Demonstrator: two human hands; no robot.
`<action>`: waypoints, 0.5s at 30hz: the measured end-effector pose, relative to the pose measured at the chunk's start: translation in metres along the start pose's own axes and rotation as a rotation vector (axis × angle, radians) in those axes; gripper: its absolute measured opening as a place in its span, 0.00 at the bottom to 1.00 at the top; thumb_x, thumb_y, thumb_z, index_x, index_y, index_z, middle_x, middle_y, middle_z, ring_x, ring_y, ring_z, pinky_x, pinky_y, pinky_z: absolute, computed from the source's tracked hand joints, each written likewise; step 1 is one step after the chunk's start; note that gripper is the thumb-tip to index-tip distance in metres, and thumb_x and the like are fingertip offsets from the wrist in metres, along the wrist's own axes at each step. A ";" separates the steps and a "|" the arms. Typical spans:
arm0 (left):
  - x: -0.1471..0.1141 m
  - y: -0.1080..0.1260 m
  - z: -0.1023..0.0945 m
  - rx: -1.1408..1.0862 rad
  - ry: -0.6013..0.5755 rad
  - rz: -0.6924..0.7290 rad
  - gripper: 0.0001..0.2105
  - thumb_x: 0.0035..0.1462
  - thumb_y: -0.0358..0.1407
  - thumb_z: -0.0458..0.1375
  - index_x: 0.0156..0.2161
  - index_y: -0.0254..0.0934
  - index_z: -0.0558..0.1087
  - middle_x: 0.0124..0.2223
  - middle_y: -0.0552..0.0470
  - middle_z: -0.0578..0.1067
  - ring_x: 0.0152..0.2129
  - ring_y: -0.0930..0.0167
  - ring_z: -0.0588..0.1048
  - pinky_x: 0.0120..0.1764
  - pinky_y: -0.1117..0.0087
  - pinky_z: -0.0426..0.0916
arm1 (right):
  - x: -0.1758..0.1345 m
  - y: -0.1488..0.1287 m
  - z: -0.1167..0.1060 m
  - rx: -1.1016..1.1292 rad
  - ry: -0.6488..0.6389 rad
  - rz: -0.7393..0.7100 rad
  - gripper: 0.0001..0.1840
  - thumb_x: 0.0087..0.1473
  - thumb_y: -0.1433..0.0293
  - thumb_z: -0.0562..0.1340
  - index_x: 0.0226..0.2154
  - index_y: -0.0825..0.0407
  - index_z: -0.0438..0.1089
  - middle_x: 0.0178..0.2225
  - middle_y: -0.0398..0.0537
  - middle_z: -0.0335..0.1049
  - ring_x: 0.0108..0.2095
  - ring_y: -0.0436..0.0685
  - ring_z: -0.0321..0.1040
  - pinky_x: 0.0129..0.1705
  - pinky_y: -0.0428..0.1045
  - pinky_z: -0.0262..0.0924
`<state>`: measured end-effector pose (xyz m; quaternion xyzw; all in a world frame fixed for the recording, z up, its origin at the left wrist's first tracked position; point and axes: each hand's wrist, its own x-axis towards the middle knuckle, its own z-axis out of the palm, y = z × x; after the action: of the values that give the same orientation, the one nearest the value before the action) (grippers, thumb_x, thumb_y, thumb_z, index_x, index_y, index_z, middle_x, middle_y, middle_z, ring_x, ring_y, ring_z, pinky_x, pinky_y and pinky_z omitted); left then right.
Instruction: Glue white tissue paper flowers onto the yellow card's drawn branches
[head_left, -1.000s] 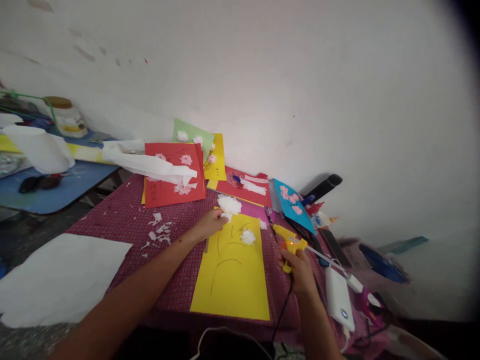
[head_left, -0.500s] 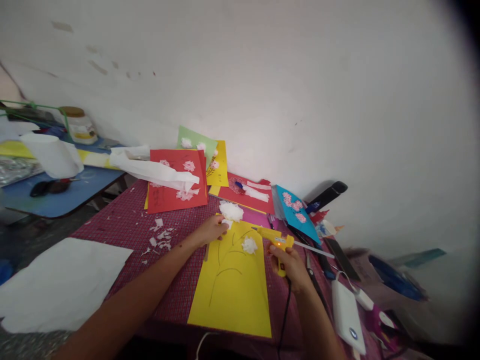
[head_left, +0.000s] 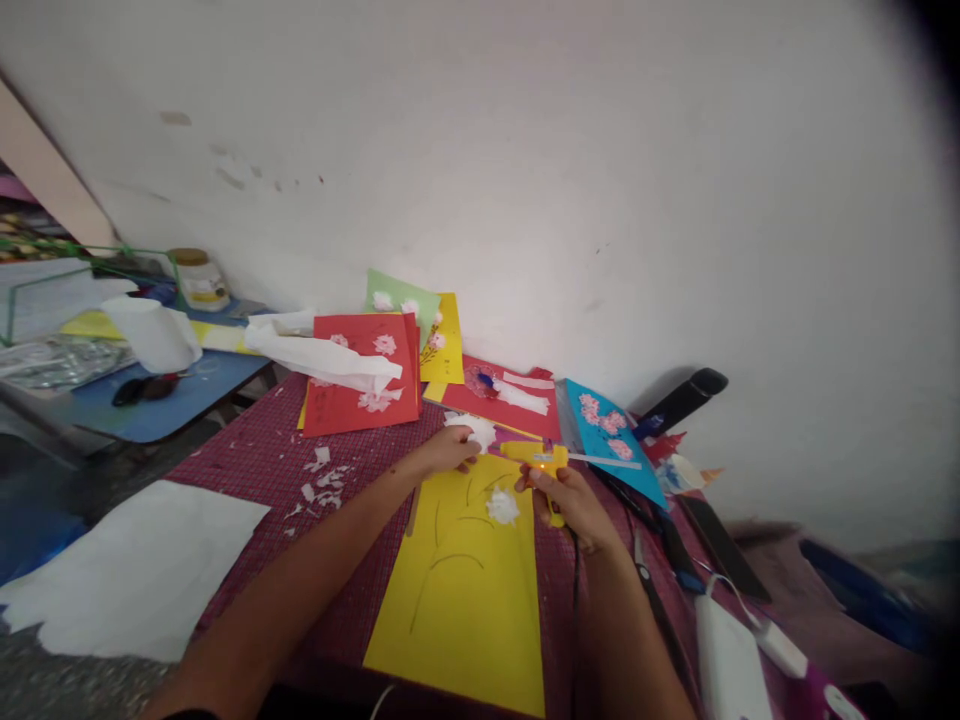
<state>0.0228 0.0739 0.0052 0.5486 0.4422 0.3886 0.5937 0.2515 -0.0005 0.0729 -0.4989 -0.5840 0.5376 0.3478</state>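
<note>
The right hand is wrapped around a yellow hot glue gun, a small light glowing orange on its body. A pale glue stick juts from the back of the gun, and the nozzle points toward the left hand. That hand pinches a small piece of white tissue paper between thumb and fingers; it sits right by a heap of white tissue, so the edge between the two is hard to make out.

Below both hands, on a plaid maroon tablecloth, lies a yellow sheet of paper with thin dark stems drawn on it. One white tissue flower rests on its upper right part, near the glue gun's handle.

Torn white scraps are scattered to the left of the sheet, and farther left a large white sheet reaches past the table edge. Toward the wall stands a group of flower cards — red, green and yellow — with a strip of white tissue paper draped across the red one. A blue card with pink flowers leans at the right, and scissors lie beside the right forearm.
</note>
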 end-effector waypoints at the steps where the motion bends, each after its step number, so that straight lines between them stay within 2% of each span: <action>1: -0.004 -0.001 -0.003 0.004 0.000 0.005 0.08 0.47 0.38 0.60 0.31 0.35 0.70 0.28 0.50 0.73 0.28 0.69 0.76 0.24 0.75 0.68 | 0.001 -0.001 -0.002 -0.040 -0.036 0.010 0.24 0.52 0.52 0.63 0.31 0.58 0.75 0.14 0.41 0.64 0.13 0.46 0.53 0.19 0.44 0.45; 4: -0.015 -0.004 -0.017 0.073 0.021 0.039 0.09 0.50 0.39 0.58 0.34 0.35 0.72 0.29 0.50 0.74 0.27 0.70 0.75 0.24 0.75 0.67 | 0.003 -0.003 -0.008 -0.112 -0.095 0.028 0.23 0.53 0.51 0.61 0.29 0.56 0.75 0.12 0.38 0.60 0.13 0.46 0.53 0.19 0.44 0.45; 8: -0.023 -0.008 -0.033 0.212 0.067 0.079 0.08 0.51 0.39 0.57 0.31 0.35 0.72 0.24 0.53 0.72 0.19 0.73 0.71 0.21 0.76 0.61 | 0.002 0.003 -0.005 -0.154 -0.037 0.050 0.20 0.52 0.53 0.62 0.29 0.55 0.73 0.14 0.38 0.61 0.15 0.47 0.55 0.19 0.44 0.47; 11: -0.024 -0.011 -0.036 0.283 0.087 0.097 0.08 0.52 0.39 0.56 0.29 0.36 0.72 0.23 0.54 0.72 0.17 0.73 0.69 0.20 0.75 0.58 | 0.000 0.012 0.005 -0.159 -0.001 0.086 0.18 0.51 0.54 0.63 0.30 0.54 0.71 0.17 0.38 0.62 0.15 0.47 0.55 0.18 0.44 0.48; 15: -0.029 -0.006 -0.033 0.419 0.047 0.185 0.08 0.53 0.37 0.54 0.29 0.36 0.72 0.25 0.53 0.73 0.20 0.72 0.69 0.22 0.74 0.55 | -0.001 0.016 0.017 -0.226 0.000 0.104 0.18 0.52 0.55 0.62 0.29 0.53 0.69 0.17 0.39 0.61 0.16 0.47 0.55 0.18 0.43 0.50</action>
<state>-0.0173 0.0554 0.0015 0.6889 0.4748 0.3538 0.4181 0.2391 -0.0076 0.0539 -0.5643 -0.6143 0.4858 0.2611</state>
